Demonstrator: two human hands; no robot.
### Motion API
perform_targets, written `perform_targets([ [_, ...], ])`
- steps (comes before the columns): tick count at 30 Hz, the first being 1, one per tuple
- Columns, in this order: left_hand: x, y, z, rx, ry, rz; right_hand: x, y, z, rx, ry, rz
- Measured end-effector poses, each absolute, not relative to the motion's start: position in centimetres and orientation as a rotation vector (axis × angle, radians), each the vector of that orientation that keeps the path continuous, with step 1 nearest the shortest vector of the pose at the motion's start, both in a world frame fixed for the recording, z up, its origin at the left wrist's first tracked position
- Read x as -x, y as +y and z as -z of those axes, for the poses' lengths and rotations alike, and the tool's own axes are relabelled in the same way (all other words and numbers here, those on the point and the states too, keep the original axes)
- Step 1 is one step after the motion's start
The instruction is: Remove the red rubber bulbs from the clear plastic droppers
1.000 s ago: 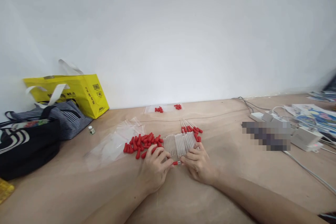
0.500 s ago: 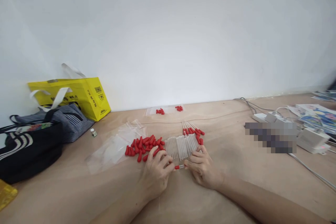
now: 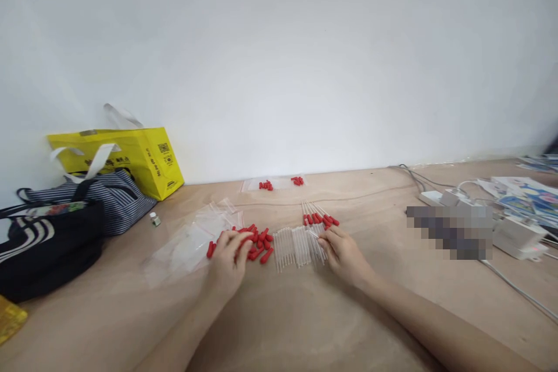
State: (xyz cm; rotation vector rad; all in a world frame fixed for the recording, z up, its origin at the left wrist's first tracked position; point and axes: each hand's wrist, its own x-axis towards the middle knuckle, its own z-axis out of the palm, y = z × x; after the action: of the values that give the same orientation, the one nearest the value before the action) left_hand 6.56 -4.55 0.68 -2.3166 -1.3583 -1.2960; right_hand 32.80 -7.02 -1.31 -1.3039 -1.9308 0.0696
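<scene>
My left hand (image 3: pixel 227 258) is over a pile of red rubber bulbs (image 3: pixel 265 239), its fingers curled around one of them. Part of the pile is hidden behind that hand. At the right end of a row of clear dropper tubes (image 3: pixel 285 249), my right hand (image 3: pixel 346 254) is closed, with a clear tube (image 3: pixel 314 234) pinched between thumb and fingers. Just beyond the right hand lie several droppers with red bulbs (image 3: pixel 320 219) fitted on their near ends, thin tips pointing to the wall.
Clear zip bags (image 3: pixel 192 247) lie left of the pile. By the wall is a filled bag (image 3: pixel 281 184) with red bulbs. A small bottle (image 3: pixel 154 219), yellow bag (image 3: pixel 150 165), striped bag (image 3: pixel 126 203) and black bag (image 3: pixel 56 256) stand left. Chargers (image 3: pixel 518 235) and cables sit right.
My left hand has moved left onto the red bulbs. My right hand has gone from a dropper near the front to the tube row and now grips a tube.
</scene>
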Motion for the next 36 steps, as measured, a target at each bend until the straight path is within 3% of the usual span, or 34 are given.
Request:
perform_targets([
  [4, -2.8, -2.2, -1.4, 2.129, -1.801, 1.283, -30.0, -4.4, -0.8, 1.603, -1.946, -0.317],
  [10, 0.6, -1.0, -1.5, 1.918, -2.375, 0.978, -25.7, -2.2, -1.6, 1.807, -1.949, -0.343],
  [27, 1.8, -0.4, -1.5, 1.998, -2.457, 0.630, -24.3, -2.6, -1.6, 2.004, -2.049, -0.219],
  [36, 2.1, -0.3, -1.8, 1.940, -2.434, 0.619, -33.1, 1.8, -2.2, 2.230, -1.723, -0.286],
])
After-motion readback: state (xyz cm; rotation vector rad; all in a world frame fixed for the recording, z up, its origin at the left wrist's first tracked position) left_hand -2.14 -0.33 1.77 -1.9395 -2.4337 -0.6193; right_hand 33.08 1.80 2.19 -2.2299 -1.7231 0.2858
